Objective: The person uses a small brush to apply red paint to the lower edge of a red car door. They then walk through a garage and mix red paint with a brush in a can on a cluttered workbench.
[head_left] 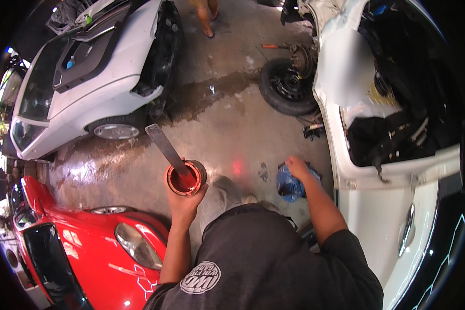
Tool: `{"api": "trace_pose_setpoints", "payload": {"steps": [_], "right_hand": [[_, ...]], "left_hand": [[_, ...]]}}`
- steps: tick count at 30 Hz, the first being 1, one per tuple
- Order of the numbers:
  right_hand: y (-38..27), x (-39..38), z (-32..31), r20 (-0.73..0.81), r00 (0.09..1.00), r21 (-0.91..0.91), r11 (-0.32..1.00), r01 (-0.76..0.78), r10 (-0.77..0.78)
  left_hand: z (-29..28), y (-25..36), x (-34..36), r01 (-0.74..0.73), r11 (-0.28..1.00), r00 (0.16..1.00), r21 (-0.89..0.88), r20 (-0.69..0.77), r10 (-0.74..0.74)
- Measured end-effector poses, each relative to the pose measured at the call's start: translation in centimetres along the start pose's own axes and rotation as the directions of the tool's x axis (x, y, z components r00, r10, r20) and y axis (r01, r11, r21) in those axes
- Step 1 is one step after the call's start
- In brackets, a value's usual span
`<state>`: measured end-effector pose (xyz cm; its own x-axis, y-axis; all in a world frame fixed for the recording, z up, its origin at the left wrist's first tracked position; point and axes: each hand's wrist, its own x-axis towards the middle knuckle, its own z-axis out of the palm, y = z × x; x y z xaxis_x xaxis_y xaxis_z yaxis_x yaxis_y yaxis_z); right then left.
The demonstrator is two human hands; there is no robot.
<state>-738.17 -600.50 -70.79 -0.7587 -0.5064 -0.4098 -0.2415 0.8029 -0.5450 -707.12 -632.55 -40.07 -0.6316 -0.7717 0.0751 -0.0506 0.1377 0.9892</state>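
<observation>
My left hand (pixel 185 205) is wrapped round an open can (pixel 202 174) with red paint (pixel 183 182) inside and red smears about its rim. A flat metal stirring strip (pixel 165 147) leans in the can, its upper end sticking out over the rim toward the far left. My right hand (pixel 295 167) is closed in a fist, with the forearm stretched forward. Crumpled blue plastic or cloth (pixel 289 187) shows beneath that hand and wrist. Whether the fingers grip any of it is hidden.
A red car (pixel 98 253) stands close on my left, a white car (pixel 103 77) beyond it. On the right is a white car body (pixel 367 178) with its doorway open. A wheel (pixel 287 88) lies by a brake hub (pixel 302 59). Another person's legs (pixel 204 18) appear far off.
</observation>
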Motion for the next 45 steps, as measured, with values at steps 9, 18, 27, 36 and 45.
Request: {"api": "trace_pose_setpoints", "payload": {"steps": [9, 18, 27, 36, 45], "right_hand": [[-19.9, 31.4, -8.3, -0.163, 0.977, 0.441, 0.875, 0.199, -0.14], [-1.0, 26.5, -0.8, 0.381, 0.734, -0.139, 0.819, -0.556, 0.563], [-8.4, 57.1, -11.4, 0.428, 0.769, -0.107, 0.872, -0.478, 0.475], [-38.8, 124.4, -42.2, -0.125, 0.991, -0.083, 0.996, 0.033, -0.043], [-68.4, 146.4, -57.8, -0.239, 0.958, 0.84, 0.462, 0.285, -0.158]], "left_hand": [[5.6, -4.4, 32.9, 0.033, 0.996, 0.997, -0.085, 0.079, -0.027], [15.0, -8.7, 65.7, 0.074, 0.992, 0.943, -0.104, 0.33, -0.035], [29.8, -5.8, 95.3, 0.079, 0.987, 0.967, -0.142, 0.251, -0.041], [36.6, -5.7, 127.5, 0.031, 0.982, 0.983, -0.184, 0.183, 0.003], [38.5, -11.9, 163.2, 0.045, 0.991, 0.985, -0.124, 0.171, -0.023]]}}
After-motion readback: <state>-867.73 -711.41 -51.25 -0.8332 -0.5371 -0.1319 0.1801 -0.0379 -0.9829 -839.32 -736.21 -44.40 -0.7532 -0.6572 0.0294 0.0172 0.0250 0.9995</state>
